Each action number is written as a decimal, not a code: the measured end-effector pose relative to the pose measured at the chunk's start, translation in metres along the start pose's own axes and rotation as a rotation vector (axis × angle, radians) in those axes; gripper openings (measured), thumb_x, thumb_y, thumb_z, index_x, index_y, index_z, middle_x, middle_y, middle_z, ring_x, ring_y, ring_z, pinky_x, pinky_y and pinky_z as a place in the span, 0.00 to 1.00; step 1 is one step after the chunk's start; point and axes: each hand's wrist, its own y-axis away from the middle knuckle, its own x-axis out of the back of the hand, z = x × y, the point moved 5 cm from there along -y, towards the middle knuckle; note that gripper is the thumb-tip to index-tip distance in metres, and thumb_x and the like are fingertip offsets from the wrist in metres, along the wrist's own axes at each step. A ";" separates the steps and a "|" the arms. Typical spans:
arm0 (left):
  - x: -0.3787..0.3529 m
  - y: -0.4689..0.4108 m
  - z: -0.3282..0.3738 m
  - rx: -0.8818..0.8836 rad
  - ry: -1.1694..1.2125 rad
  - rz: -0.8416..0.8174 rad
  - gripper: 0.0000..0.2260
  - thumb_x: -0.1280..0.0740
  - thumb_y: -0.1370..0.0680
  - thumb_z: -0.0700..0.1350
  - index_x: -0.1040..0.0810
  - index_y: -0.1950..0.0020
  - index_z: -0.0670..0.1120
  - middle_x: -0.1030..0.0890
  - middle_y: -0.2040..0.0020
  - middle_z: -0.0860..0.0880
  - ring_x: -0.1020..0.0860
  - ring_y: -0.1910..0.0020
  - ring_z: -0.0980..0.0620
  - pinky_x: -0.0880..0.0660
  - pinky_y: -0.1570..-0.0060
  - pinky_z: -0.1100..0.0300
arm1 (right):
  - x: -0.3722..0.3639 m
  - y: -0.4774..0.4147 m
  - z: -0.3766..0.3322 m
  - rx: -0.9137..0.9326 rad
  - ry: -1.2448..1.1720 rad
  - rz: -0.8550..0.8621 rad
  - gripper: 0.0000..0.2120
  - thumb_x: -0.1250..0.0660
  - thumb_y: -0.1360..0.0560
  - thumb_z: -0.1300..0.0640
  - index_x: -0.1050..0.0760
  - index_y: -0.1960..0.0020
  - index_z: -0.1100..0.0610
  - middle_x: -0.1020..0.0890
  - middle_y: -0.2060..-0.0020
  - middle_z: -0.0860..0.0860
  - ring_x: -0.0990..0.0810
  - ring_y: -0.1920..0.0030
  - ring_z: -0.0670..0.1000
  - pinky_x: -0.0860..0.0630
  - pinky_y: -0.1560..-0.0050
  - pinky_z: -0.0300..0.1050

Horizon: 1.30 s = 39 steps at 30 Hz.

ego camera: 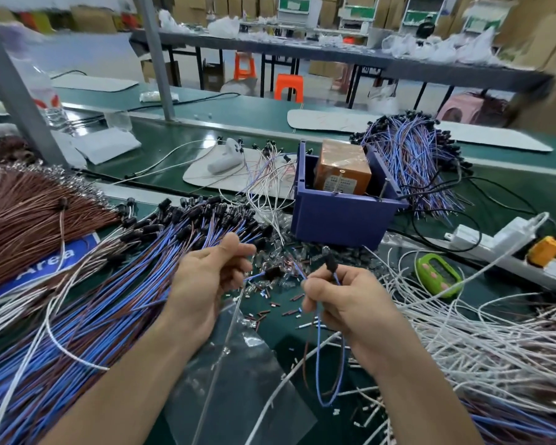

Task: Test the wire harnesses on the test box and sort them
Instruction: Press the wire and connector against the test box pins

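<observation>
Green bench (244,114) carries wire harnesses (87,300), blue bin (341,216), power strip (511,248).

A factory assembly floor: long green-topped workbenches (244,114) heaped with bundled wire harnesses (411,155), orange plastic stools (289,87) in the aisle, and stacked cardboard cartons (238,4) along the back wall.

Harness pile (77,300) to your left, loose wires (479,342) right; bin (344,213) behind your hands, box (342,167) inside, possibly the tester.
</observation>
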 end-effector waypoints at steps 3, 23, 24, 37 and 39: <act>-0.017 0.010 -0.004 -0.062 -0.122 -0.119 0.15 0.24 0.35 0.55 0.10 0.55 0.47 0.16 0.65 0.47 0.24 0.71 0.56 0.25 0.68 0.68 | 0.001 -0.002 0.000 -0.006 -0.018 0.021 0.13 0.30 0.25 0.68 0.22 0.64 0.54 0.18 0.69 0.59 0.28 0.72 0.48 0.37 0.70 0.42; -0.025 0.011 -0.012 -0.089 -0.209 -0.080 0.13 0.21 0.40 0.50 0.11 0.59 0.46 0.16 0.66 0.47 0.24 0.70 0.56 0.25 0.66 0.67 | -0.014 -0.001 0.000 0.115 0.077 0.000 0.13 0.28 0.26 0.67 0.17 0.67 0.56 0.22 0.75 0.46 0.29 0.78 0.39 0.33 0.75 0.28; -0.026 0.012 -0.013 -0.085 -0.228 -0.095 0.13 0.20 0.41 0.51 0.11 0.59 0.47 0.15 0.65 0.47 0.23 0.70 0.56 0.24 0.66 0.67 | -0.014 -0.001 0.000 0.116 0.060 0.000 0.12 0.28 0.26 0.67 0.18 0.67 0.57 0.21 0.74 0.48 0.28 0.78 0.40 0.33 0.75 0.28; -0.019 0.032 0.015 -0.406 -0.643 0.348 0.08 0.25 0.25 0.47 0.15 0.63 0.56 0.17 0.71 0.55 0.21 0.77 0.56 0.25 0.75 0.65 | 0.013 -0.002 -0.007 0.171 -0.197 0.326 0.11 0.28 0.24 0.64 0.16 0.64 0.54 0.16 0.67 0.58 0.33 0.79 0.41 0.36 0.67 0.39; -0.030 0.029 0.019 -0.399 -0.570 0.340 0.10 0.27 0.21 0.44 0.16 0.62 0.53 0.16 0.70 0.54 0.24 0.81 0.54 0.30 0.82 0.66 | 0.020 0.001 -0.014 0.232 -0.193 0.411 0.09 0.28 0.23 0.63 0.17 0.62 0.57 0.16 0.68 0.57 0.29 0.78 0.41 0.35 0.64 0.41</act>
